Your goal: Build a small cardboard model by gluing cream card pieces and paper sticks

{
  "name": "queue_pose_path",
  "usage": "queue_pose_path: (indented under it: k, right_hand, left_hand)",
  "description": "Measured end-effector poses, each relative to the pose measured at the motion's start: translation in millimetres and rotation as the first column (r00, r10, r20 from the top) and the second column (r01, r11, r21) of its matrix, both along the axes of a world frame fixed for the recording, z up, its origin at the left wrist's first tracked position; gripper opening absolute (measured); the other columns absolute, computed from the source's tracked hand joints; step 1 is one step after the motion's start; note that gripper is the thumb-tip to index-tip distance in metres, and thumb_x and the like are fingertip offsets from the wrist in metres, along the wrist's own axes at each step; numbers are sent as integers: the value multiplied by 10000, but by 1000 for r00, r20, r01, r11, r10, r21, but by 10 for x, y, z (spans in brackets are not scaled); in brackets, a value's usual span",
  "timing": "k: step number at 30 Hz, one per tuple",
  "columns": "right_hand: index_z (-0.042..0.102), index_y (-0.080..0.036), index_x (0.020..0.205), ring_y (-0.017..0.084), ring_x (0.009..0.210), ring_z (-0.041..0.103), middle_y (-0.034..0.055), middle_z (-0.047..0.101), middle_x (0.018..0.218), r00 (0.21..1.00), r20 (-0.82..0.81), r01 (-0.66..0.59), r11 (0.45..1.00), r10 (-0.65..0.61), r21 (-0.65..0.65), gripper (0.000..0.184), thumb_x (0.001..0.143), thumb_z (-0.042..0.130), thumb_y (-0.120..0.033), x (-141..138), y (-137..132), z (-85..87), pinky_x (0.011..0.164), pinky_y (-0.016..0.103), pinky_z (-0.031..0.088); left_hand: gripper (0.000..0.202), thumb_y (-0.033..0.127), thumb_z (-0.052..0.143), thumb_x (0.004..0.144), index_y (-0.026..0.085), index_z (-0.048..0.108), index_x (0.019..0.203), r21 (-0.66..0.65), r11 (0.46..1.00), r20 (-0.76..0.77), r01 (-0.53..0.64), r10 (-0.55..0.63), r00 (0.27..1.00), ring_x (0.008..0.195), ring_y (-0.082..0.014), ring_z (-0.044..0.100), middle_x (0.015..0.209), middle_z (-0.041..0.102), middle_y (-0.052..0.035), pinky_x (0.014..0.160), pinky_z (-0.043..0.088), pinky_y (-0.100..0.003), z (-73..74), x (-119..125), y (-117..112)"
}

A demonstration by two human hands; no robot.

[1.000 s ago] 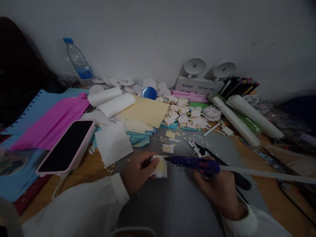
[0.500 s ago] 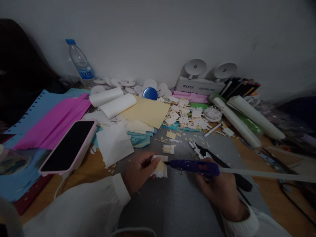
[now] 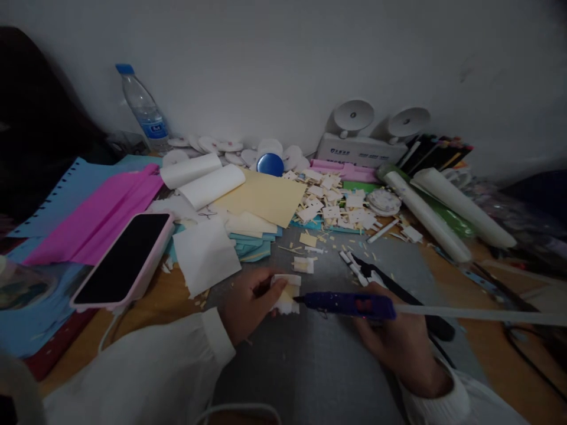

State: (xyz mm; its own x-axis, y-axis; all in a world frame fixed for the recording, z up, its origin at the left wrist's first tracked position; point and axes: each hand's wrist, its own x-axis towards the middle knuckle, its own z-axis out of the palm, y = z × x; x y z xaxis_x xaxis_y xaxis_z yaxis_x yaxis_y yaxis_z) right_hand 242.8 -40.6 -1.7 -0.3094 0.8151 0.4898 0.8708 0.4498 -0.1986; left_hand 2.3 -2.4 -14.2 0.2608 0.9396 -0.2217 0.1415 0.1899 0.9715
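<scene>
So, glue gun (image 3: 345, 304) in right hand (image 3: 401, 342), paper piece (image 3: 289, 291) in left hand (image 3: 248, 304)

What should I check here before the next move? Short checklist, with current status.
1. Small paper piece held: ok, pinched in the left hand.
2. Purple glue gun held: ok, in the right hand.
3. Glue stick in place: ok, it sticks out of the gun's rear.
4. Nozzle touching the paper: cannot tell; its tip is at the piece's right side.
5. Left thumb well away from the nozzle: not ok, it looks close.
6. Grey mat free of scraps: not ok, bits lie beyond the held piece.
</scene>
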Motion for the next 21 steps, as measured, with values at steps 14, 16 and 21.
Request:
queue_pose_path:
  k: [14, 16, 21]
  right_hand:
    - [595, -222, 747, 221, 494, 627, 31, 642, 615, 808, -261, 521, 848, -528, -101, 292, 768, 635, -511, 479, -219, 71, 448, 318, 477]
    - [602, -232, 735, 256, 550, 652, 70, 651, 645, 679, -267, 681, 723, -683, -119, 270, 768, 646, -496, 734, -278, 120, 475, 343, 475]
    - [507, -293, 704, 223, 437, 605, 27, 553, 550, 563, -203, 788, 594, -801, -162, 210, 753, 669, -417, 1193, -305, 150, 398, 321, 401]
  left_hand:
    - [341, 460, 584, 812, 139, 658, 904, 9, 999, 48, -33, 32, 998, 466, -102, 524, 620, 584, 17, 433, 441, -202, 22, -11, 23]
    - [356, 474, 596, 793, 138, 652, 895, -1, 999, 57, -48, 48, 997, 471, -108, 527, 624, 579, 16, 424, 448, -208, 16, -8, 20]
    - [376, 496, 633, 746, 136, 626, 853, -7, 998, 94, -57, 57, 994, 472, -115, 522, 588, 540, 24, 407, 448, -212, -19, -3, 19]
